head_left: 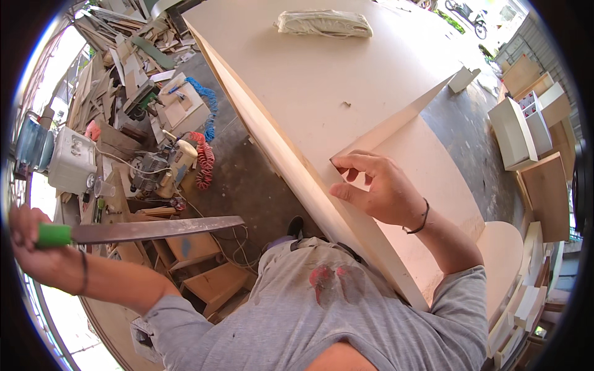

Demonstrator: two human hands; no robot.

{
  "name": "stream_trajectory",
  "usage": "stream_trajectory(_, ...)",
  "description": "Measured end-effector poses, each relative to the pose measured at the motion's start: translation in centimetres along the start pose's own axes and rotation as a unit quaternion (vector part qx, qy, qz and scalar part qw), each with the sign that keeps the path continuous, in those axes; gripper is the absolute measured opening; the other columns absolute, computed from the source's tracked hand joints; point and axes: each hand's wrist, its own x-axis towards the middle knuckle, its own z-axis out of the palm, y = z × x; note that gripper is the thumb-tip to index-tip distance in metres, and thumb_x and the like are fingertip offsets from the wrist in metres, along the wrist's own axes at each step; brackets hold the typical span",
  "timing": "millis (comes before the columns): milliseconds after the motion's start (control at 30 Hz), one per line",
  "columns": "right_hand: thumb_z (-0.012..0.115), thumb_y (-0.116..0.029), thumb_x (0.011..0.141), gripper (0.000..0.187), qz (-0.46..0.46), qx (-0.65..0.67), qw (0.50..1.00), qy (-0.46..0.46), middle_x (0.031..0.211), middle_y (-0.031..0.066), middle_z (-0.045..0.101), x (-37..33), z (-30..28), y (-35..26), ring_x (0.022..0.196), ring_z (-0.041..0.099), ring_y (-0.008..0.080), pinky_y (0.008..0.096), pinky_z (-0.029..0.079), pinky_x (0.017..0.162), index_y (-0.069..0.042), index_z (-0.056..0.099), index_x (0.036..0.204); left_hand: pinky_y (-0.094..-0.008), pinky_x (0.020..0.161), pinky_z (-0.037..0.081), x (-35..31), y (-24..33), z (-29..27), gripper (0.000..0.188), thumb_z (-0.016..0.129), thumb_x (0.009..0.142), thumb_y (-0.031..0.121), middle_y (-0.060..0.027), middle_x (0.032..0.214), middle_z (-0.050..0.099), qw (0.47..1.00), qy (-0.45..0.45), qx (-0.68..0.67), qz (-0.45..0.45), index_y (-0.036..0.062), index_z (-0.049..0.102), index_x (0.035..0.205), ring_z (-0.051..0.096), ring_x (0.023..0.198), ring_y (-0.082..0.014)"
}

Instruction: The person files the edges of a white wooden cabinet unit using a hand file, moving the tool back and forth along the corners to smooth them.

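L hand (26, 232) closed rnd 1 green-handled long flat grey metal tool (154, 230), left side. R hand (387, 188) half open, nothing btwn thumb n index, nr 1 narrow pale wooden strip (399, 121), right.

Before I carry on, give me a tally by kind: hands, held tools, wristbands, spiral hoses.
Hands: 2 (left hand, right hand)
Held tools: 1 (green-handled tool)
Wristbands: 2 (left wristband, right wristband)
Spiral hoses: 2 (blue hose, red hose)
Total: 7
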Motion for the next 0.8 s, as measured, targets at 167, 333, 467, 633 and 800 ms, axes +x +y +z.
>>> stream_trajectory(167, 0.072, -0.016, 0.082, 0.035, 0.0, 0.039, 0.998, 0.048, 0.099, 0.0105, 0.065, -0.7, 1.6, 0.5, 0.078, 0.063, 0.0169, 0.0272, 0.05, 0.064, 0.003, 0.064, 0.11, -0.0223, 0.043, 0.025, -6.9, -11.3, 7.6, 0.033, 0.049, 0.098, 0.027, 0.0023, 0.064, 0.031, 0.897, 0.313, 0.293, 0.112, 0.0125, 0.035, 0.072, 0.029, 0.046, -0.0069)
stream_trajectory(333, 0.07, -0.013, 0.083, 0.032, -0.015, 0.028, 0.997, 0.069, 0.101, 0.0101, 0.066, -1.1, 1.9, 0.3, 0.078, 0.063, 0.0155, 0.028, 0.05, 0.064, 0.003, 0.064, 0.11, -0.0227, 0.04, 0.025, -7.3, -16.3, 9.2, 0.034, 0.05, 0.097, 0.027, 0.0002, 0.061, 0.029, 0.881, 0.335, 0.324, 0.078, 0.0104, 0.034, 0.072, 0.028, 0.042, -0.0084)
stream_trajectory(467, 0.067, -0.01, 0.085, 0.025, -0.033, -0.012, 0.997, 0.062, 0.091, 0.0078, 0.066, -0.7, 1.2, 0.2, 0.071, 0.058, 0.0119, 0.0247, 0.048, 0.062, 0.002, 0.065, 0.108, -0.0216, 0.037, 0.024, -6.7, -18.9, 8.6, 0.028, 0.045, 0.099, 0.026, -0.0003, 0.061, 0.029, 0.905, 0.295, 0.305, 0.037, 0.0088, 0.038, 0.078, 0.028, 0.041, -0.0082)
stream_trajectory(633, 0.059, -0.016, 0.093, 0.023, 0.209, 0.074, 0.975, 0.025, 0.07, -0.0026, 0.058, 0.5, 1.1, -0.4, 0.065, 0.047, 0.0006, 0.0203, 0.04, 0.055, 0.005, 0.066, 0.095, -0.021, 0.035, 0.025, -6.9, -22.5, 8.3, 0.025, 0.039, 0.1, 0.026, -0.0009, 0.06, 0.03, 0.915, 0.244, 0.322, -0.011, 0.0074, 0.039, 0.083, 0.03, 0.039, -0.0084)
stream_trajectory(800, 0.062, -0.018, 0.092, 0.025, 0.299, 0.072, 0.951, -0.018, 0.064, -0.0029, 0.056, 0.8, 0.5, -2.0, 0.06, 0.045, 0.0016, 0.0215, 0.037, 0.051, 0.006, 0.066, 0.089, -0.0204, 0.034, 0.026, -7.5, -25.5, 7.1, 0.023, 0.041, 0.1, 0.024, -0.0009, 0.059, 0.03, 0.919, 0.237, 0.309, -0.061, 0.0079, 0.039, 0.083, 0.031, 0.039, -0.0077)
